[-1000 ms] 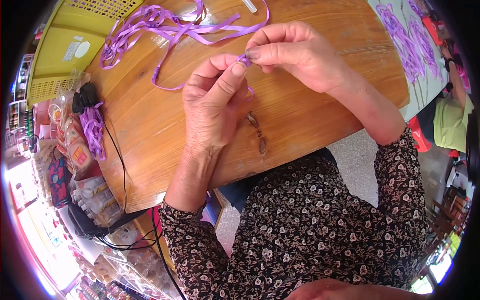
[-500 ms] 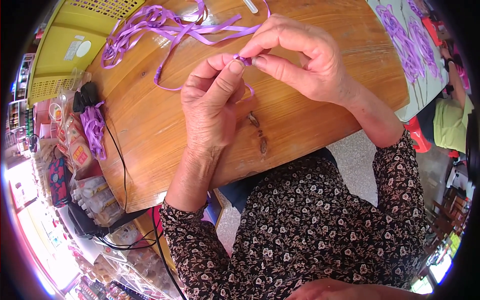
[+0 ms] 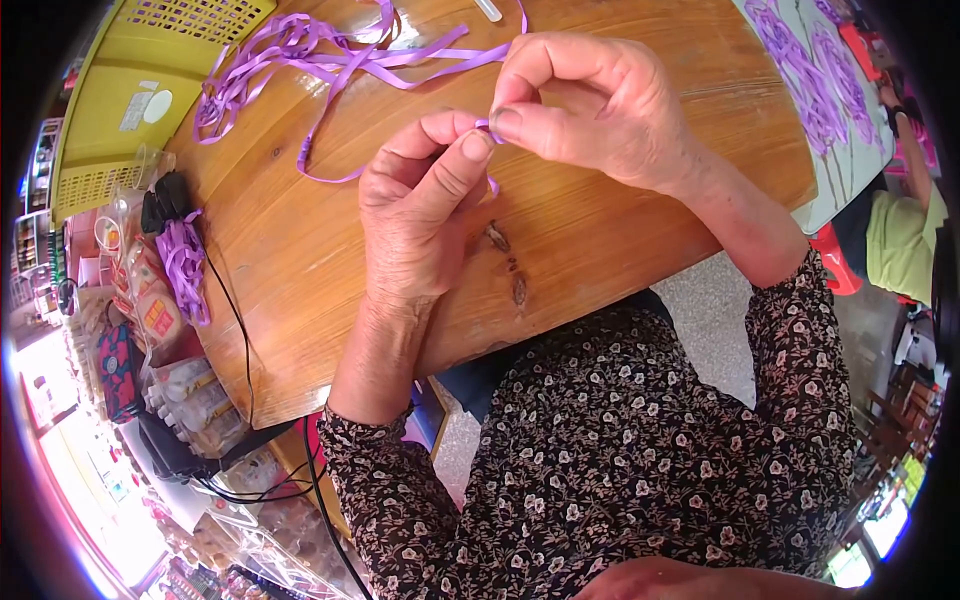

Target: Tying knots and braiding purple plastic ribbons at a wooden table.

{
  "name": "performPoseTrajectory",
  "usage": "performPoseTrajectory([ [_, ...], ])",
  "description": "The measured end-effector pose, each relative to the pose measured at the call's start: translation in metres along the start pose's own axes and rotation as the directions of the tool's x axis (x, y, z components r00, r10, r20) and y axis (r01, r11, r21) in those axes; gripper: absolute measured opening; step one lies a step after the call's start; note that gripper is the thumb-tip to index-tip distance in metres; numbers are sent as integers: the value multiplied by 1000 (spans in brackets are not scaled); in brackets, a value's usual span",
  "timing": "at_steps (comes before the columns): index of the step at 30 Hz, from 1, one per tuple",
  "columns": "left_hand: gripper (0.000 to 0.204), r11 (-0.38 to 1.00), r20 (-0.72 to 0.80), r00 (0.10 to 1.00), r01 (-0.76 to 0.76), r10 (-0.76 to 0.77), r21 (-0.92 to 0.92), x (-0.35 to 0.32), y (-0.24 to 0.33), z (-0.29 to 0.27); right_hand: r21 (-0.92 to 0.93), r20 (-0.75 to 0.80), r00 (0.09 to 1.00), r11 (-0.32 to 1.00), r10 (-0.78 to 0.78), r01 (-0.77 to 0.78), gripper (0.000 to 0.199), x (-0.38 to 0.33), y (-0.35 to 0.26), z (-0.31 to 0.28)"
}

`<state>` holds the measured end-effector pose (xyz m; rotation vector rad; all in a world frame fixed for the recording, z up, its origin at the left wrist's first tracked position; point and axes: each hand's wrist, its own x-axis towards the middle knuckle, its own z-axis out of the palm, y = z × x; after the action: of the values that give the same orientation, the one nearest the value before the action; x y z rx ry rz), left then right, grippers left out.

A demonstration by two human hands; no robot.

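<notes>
Above the wooden table, my two hands meet at a narrow purple ribbon. My left hand is closed, pinching the ribbon between thumb and forefinger. The thumb and forefinger of my right hand also pinch it, just right of the left fingertips. Only a small piece shows between the fingers, so its exact shape is hidden. Part of the ribbon trails left from my left hand onto the table. Farther off lies a loose tangle of purple ribbon.
The wooden table has a yellow-green plastic basket at its far left. Bundled purple ribbon hangs by the left edge, near a black cable. More ribbon lies on a pale surface at right, where another person's arm shows.
My right hand's fingers have drawn closer together at the ribbon, the forefinger bending down behind the thumb. My left hand keeps its pinch. The whole view has shifted slightly.
</notes>
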<state>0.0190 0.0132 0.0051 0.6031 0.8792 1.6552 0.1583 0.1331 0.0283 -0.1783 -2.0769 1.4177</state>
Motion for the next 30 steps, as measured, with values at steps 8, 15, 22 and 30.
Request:
performPoseTrajectory([
  [8,14,992,-74,997,-27,36,126,1,2,3,420,-77,979,896,190,-141,13,3,16,1],
  [15,10,996,-81,997,4,3,90,0,4,5,355,-36,992,929,121,-100,20,4,23,-4],
  [22,9,992,-135,991,41,-24,120,-1,4,2,-412,35,934,846,-356,338,32,9,-26,-13],
  [30,9,933,-180,983,43,24,357,0,6,8,-581,397,343,57,-851,812,20,29,34,-25],
])
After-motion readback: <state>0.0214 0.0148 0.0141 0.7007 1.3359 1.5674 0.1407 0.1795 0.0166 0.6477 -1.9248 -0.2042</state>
